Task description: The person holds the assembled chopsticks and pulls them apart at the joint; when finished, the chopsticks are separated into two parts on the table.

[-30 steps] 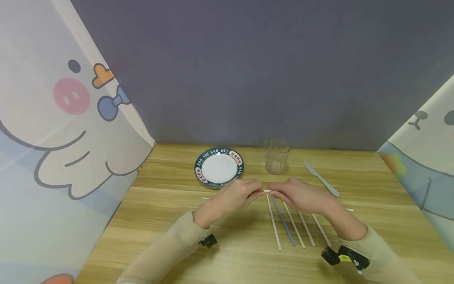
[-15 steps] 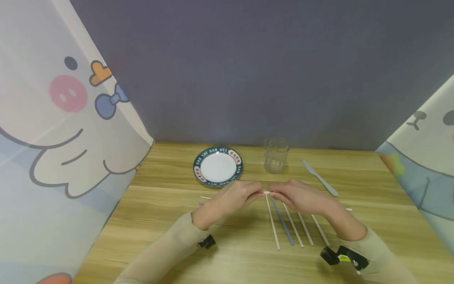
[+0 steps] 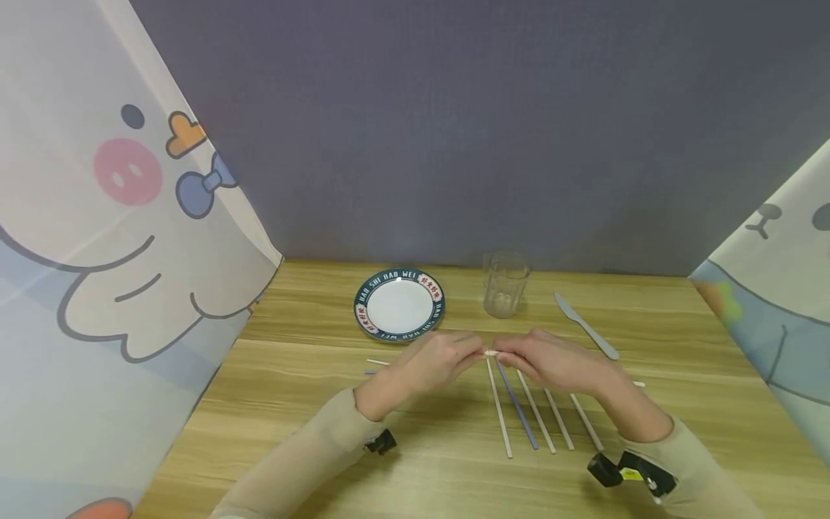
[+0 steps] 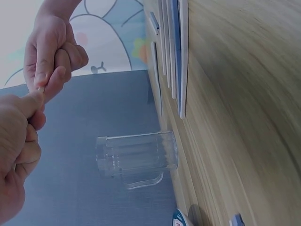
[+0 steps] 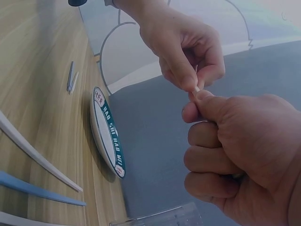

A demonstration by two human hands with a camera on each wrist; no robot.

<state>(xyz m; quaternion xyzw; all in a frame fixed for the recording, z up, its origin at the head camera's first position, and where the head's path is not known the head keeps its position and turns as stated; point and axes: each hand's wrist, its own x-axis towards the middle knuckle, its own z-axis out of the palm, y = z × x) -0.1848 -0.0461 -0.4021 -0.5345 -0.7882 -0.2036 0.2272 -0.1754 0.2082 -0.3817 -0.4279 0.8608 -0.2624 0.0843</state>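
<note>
My left hand [image 3: 441, 357] and right hand [image 3: 551, 360] meet above the table, fingertips almost touching. Between them both pinch a short white piece [image 5: 196, 88], mostly covered by thumbs and fingers; it looks like part of a thin stick. In the right wrist view, the left hand [image 5: 188, 47] bends its fingers in at the far end, and the right hand [image 5: 254, 150] has its other fingers curled. Below the hands, a row of thin white sticks [image 3: 499, 411] with one blue stick [image 3: 519, 407] lies on the table, their far ends partly hidden by the right hand.
A green-rimmed white plate [image 3: 400, 306] lies behind the left hand. A clear glass mug [image 3: 506, 288] stands at the back, with a pale blue knife [image 3: 586, 326] to its right. A short white stick end [image 3: 377, 362] shows beside the left wrist. Printed curtains flank the wooden table.
</note>
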